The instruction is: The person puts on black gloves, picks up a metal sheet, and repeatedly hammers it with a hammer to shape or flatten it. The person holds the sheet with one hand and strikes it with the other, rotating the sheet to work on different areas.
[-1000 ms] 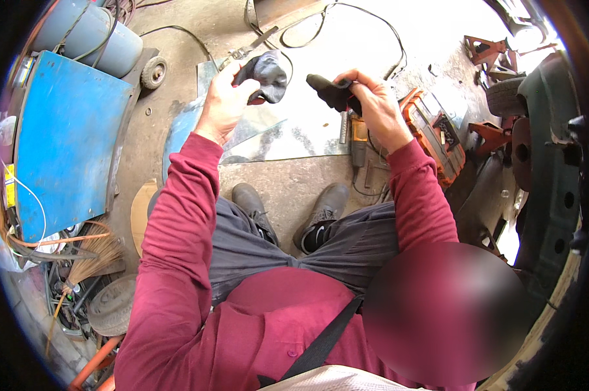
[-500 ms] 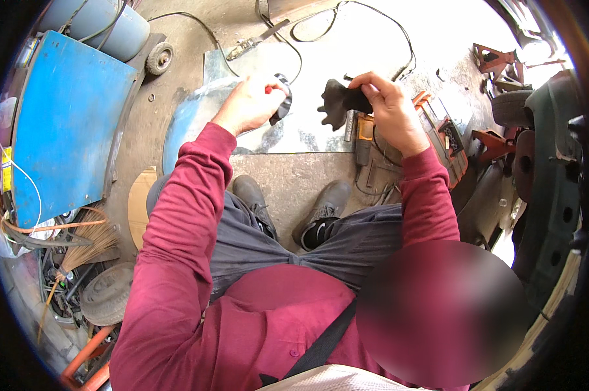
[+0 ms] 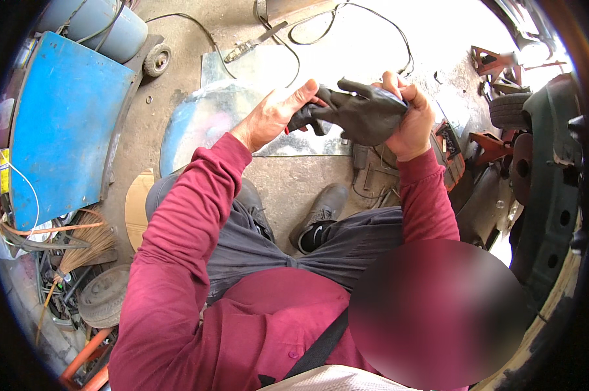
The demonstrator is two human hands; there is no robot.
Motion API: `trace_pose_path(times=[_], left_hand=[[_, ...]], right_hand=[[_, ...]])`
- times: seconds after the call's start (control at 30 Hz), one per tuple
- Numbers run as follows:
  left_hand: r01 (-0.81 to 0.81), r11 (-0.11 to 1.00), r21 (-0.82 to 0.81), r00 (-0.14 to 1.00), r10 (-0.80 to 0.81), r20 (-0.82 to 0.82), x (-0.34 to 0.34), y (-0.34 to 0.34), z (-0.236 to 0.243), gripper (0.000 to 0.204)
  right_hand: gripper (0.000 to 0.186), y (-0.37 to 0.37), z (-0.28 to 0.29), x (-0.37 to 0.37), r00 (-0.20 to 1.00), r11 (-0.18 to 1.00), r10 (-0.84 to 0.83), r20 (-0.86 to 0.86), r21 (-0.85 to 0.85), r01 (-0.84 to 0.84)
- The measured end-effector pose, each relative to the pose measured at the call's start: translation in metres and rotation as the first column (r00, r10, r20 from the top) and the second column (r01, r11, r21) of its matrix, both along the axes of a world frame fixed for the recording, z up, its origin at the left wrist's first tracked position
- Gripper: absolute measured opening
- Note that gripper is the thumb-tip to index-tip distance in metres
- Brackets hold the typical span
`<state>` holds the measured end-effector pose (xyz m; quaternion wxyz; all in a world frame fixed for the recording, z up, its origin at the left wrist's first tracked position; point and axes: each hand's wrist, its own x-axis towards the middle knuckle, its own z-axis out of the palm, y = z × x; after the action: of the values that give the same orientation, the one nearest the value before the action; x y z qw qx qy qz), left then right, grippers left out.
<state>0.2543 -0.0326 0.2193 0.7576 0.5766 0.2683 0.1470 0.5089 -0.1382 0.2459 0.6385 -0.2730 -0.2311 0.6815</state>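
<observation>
Head view: your left hand (image 3: 269, 118), grasping dark bunch (image 3: 300, 118), drew up to black glove (image 3: 371, 117), gripped by right hand (image 3: 413, 125); glove spread wider, likely easier to work.

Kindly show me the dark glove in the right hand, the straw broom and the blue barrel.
Dark glove (image 3: 374, 120), head view, on its broad middle.
Straw broom (image 3: 88, 247), head view, on its bristles.
Blue barrel (image 3: 126, 40), head view, on its side.

hands (image 3: 268, 120) partly hidden by dark gloves (image 3: 374, 117), blurred patch (image 3: 437, 313), barrel (image 3: 115, 40) cut off
</observation>
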Motion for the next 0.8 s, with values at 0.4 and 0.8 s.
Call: trace_pose_path(times=[0.4, 0.8], left_hand=[[-0.014, 0.999, 0.047, 0.999, 0.012, 0.044, 0.002, -0.012, 0.014, 0.042], [-0.223, 0.879, 0.422, 0.965, 0.261, -0.034, -0.006, 0.006, -0.01, 0.019]], right_hand=[[0.014, 0.008, -0.013, -0.011, 0.989, 0.99, -0.137, -0.046, -0.051, 0.135], [0.012, 0.014, -0.022, 0.01, 0.729, 0.703, -0.645, 0.227, -0.198, 0.683]])
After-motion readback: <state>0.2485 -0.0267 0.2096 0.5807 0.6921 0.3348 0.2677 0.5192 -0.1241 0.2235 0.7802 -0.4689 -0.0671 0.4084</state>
